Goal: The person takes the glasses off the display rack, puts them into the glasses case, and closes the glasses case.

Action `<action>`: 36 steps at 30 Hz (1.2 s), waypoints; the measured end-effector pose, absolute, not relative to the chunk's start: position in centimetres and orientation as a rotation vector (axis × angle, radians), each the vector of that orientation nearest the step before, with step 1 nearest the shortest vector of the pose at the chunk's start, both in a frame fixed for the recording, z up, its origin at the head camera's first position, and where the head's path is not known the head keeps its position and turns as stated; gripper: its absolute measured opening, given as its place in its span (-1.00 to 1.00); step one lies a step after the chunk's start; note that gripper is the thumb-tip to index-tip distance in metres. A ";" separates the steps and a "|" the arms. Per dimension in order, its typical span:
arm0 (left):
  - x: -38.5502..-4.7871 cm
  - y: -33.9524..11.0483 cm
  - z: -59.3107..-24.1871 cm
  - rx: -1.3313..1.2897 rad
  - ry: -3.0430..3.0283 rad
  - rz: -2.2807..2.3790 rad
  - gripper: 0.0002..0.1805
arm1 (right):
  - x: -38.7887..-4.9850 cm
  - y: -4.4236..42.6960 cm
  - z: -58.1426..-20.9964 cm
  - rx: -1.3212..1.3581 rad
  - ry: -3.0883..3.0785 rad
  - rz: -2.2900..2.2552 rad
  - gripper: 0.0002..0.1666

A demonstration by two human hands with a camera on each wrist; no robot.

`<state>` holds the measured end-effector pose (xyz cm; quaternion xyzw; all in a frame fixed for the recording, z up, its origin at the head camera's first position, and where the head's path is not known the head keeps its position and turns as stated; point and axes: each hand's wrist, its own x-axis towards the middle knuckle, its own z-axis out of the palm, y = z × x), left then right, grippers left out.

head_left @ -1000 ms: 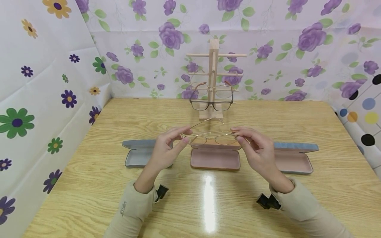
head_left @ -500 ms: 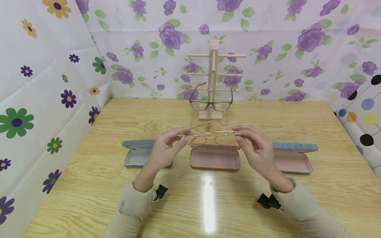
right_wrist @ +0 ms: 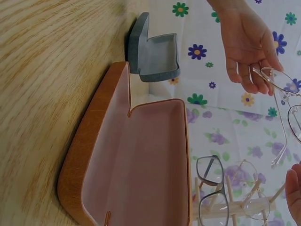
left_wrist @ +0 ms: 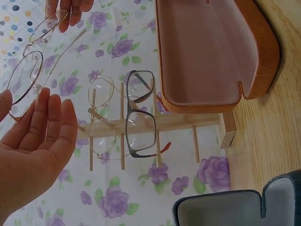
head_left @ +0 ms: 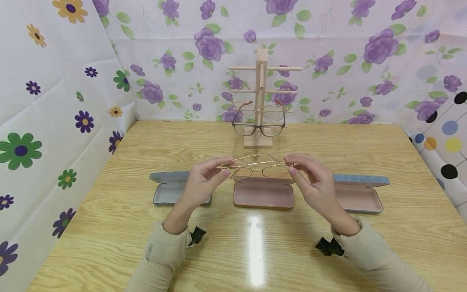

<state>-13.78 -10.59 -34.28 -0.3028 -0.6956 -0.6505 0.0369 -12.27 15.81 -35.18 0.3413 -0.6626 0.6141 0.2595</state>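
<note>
Thin gold-rimmed eyeglasses (head_left: pixel 257 169) are held level above the table between both hands, lenses toward the person. My left hand (head_left: pixel 204 180) pinches the left end of the frame with thumb and fingers. At the opposite end, my right hand (head_left: pixel 314 178) pinches the frame near its hinge. Both temples fold across behind the lenses, one crossing over the other. Below the eyeglasses lies an open brown case (head_left: pixel 263 195) with a pink lining, its raised lid partly hidden behind them. In the left wrist view, the left fingers (left_wrist: pixel 42 113) lie beside the rim.
A wooden display stand (head_left: pixel 261 73) at the back carries dark-framed glasses (head_left: pixel 258 128) and a thin-rimmed pair (head_left: pixel 274 118). An open grey-blue case (head_left: pixel 169 192) stands left, partly behind the left hand. To the right is an open blue case (head_left: pixel 363 199) with a pink lining.
The far temple has swung inward toward the lenses, its tip coming nearer the frame. Both hands stay almost in place, still holding the eyeglasses.
</note>
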 end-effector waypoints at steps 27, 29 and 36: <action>-14.0 -10.9 -34.7 -0.992 -2.127 -2.109 -0.50 | -11.9 16.1 -35.7 0.860 -1.951 1.776 -0.72; -14.0 -10.9 -34.7 -0.994 -2.124 -2.121 -0.51 | -11.9 16.1 -35.7 0.848 -1.947 1.792 -0.72; -14.1 -11.0 -34.9 -0.949 -2.183 -2.143 -0.60 | -11.7 15.8 -35.8 0.772 -1.936 1.911 -0.74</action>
